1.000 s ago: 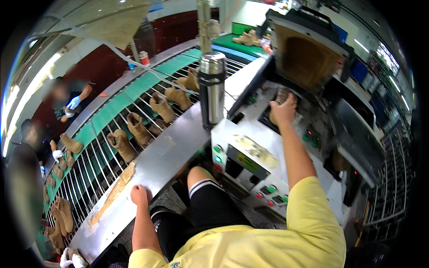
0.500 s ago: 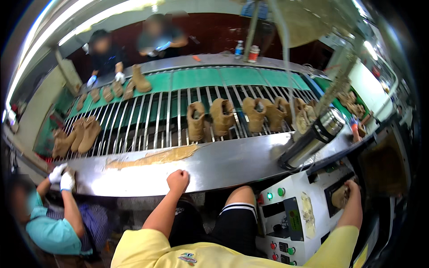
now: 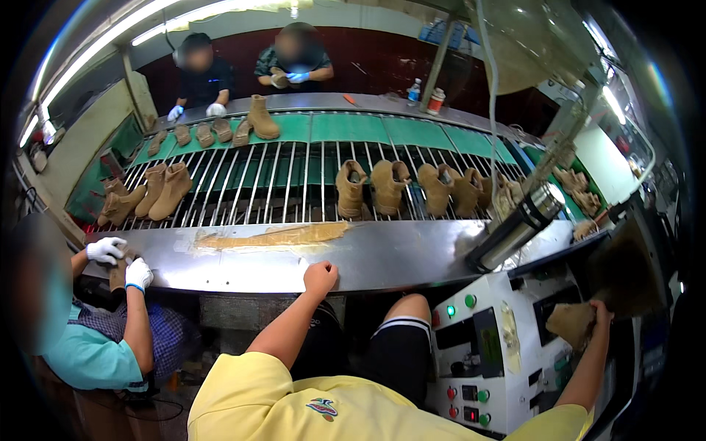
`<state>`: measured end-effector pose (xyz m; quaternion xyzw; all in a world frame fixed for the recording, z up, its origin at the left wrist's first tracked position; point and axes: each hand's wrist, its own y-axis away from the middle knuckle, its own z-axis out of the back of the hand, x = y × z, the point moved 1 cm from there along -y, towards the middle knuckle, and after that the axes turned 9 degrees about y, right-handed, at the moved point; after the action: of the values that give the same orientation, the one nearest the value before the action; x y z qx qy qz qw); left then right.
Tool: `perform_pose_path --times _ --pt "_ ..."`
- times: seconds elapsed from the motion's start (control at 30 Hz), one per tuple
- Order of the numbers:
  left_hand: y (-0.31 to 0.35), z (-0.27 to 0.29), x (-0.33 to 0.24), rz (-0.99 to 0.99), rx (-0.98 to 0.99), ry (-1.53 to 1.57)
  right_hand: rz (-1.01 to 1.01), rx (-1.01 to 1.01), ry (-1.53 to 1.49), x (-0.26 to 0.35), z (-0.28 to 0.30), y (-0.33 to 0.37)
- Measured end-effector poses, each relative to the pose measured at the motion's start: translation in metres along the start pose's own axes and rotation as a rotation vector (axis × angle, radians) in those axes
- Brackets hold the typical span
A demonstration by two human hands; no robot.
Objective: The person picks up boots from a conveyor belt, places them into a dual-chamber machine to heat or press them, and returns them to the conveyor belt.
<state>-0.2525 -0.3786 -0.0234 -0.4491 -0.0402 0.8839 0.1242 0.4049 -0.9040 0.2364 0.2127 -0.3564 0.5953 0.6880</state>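
My left hand (image 3: 321,279) is closed in a fist at the front edge of the metal counter (image 3: 250,268); nothing shows in it. On the right, my right hand (image 3: 603,314) grips a tan boot (image 3: 570,323) by one end, in front of the dark opening of a machine. Part of that boot is hidden by my fingers. Below it stands the white control panel (image 3: 441,367) with green and red buttons. Beyond the counter, several tan boots (image 3: 388,187) stand upright on a rack of metal rollers (image 3: 283,176).
A steel flask (image 3: 515,229) leans at the counter's right end. To my left, a co-worker's gloved hands (image 3: 138,273) hold a boot. Two people (image 3: 204,81) work behind the green belt (image 3: 353,131), where soles lie. A pole (image 3: 562,140) rises at right.
My right hand has drawn the boot outward from the panel side, so more of it shows. The view has shifted; the fist stays at the counter edge. The left co-worker's hands have moved around their boot.
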Motion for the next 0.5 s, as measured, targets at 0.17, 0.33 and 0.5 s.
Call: perform_pose_path --times 0.17,0.33,0.5 --pt "0.059 -0.023 -0.034 0.16 0.386 0.341 0.077 0.341 -0.348 0.018 0.036 0.106" --pt "0.16 -0.048 -0.147 0.245 0.865 1.193 0.038 0.576 -0.631 0.048 0.0 0.249" --pt "0.16 -0.033 -0.226 0.244 1.183 1.777 0.088 0.669 -0.992 0.106 -0.08 0.419"
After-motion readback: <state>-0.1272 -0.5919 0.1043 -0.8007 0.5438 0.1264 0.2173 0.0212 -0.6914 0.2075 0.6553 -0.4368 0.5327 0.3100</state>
